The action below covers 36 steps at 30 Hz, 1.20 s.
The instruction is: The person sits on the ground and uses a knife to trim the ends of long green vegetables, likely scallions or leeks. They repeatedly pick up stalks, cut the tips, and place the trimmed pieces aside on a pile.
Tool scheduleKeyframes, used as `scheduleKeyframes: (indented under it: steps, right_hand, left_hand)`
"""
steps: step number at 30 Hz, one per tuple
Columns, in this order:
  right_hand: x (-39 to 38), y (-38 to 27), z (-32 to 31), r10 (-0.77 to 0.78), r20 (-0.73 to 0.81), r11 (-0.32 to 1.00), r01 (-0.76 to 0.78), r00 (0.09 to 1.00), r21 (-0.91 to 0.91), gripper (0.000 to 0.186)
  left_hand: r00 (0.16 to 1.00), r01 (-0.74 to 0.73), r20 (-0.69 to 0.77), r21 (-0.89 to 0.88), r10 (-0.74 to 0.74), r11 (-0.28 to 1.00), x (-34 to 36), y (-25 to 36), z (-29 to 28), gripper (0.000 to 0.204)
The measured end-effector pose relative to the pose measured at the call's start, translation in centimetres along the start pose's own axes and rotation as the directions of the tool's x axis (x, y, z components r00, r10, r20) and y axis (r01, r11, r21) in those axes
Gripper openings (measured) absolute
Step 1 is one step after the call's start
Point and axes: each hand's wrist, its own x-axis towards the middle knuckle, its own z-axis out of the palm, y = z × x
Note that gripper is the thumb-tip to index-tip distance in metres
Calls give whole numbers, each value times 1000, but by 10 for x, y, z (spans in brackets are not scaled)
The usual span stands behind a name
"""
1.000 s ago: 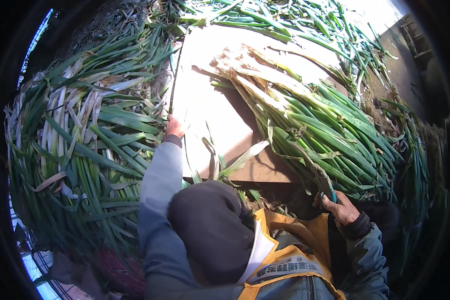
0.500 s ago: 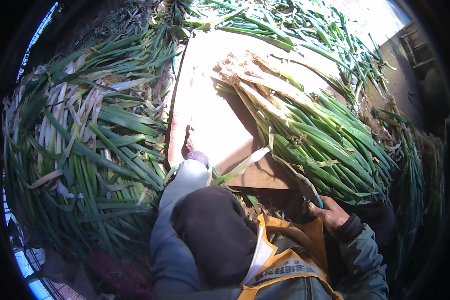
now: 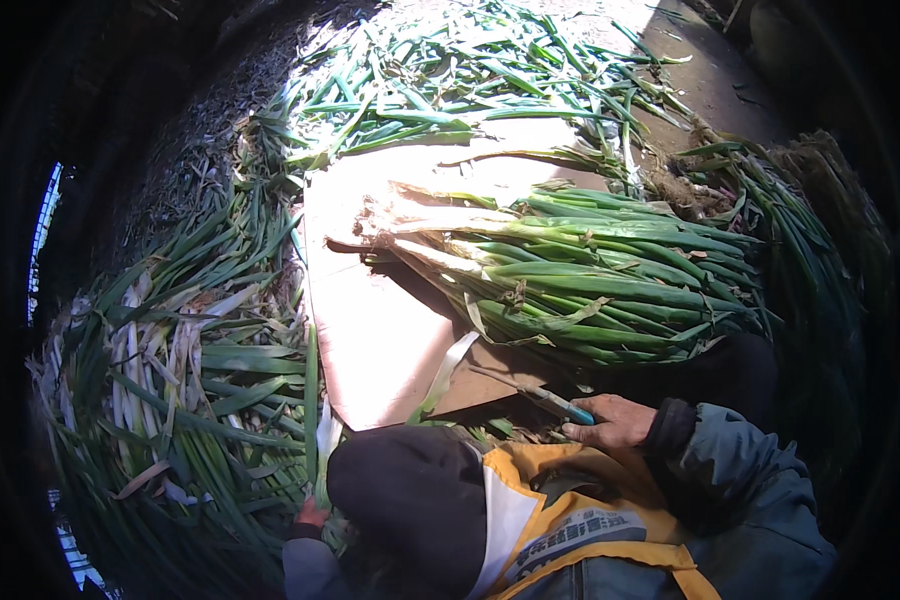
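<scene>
Poking over near edge of board, knife seems kept ready, clamped by right hand; left hand grip unclear.

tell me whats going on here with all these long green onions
A person has a teal-handled tool in the right hand, beside a pale board. The left hand is low at the near edge of a heap of stalks, by an upright green leaf; whether it grips anything is hard to tell. A big bunch of green onions lies across the board, roots leftward and leaves rightward. More loose greens lie beyond.
</scene>
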Motion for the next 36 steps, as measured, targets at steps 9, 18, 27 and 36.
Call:
scheduleKeyframes:
  steps: [9, 18, 27, 36]
  right_hand:
    - [-11, -4, 3, -188, -70, 982, 188, 980, -18, 48]
    - [-29, 39, -31, -82, -467, 902, 265, 881, 342, 32]
    - [-56, 32, -48, -84, -448, 716, 367, 890, 594, 26]
    - [-47, 18, -39, -112, -434, 760, 359, 894, 542, 23]
  left_hand:
    - [519, -70, -698, 541, 494, 838, 122, 435, -294, 80]
    - [724, -688, -237, -318, 648, 652, 117, 643, -59, 44]
    - [941, 305, 86, -639, -328, 707, 108, 551, 244, 144]
    - [907, 205, -49, -815, -418, 542, 146, 565, 243, 134]
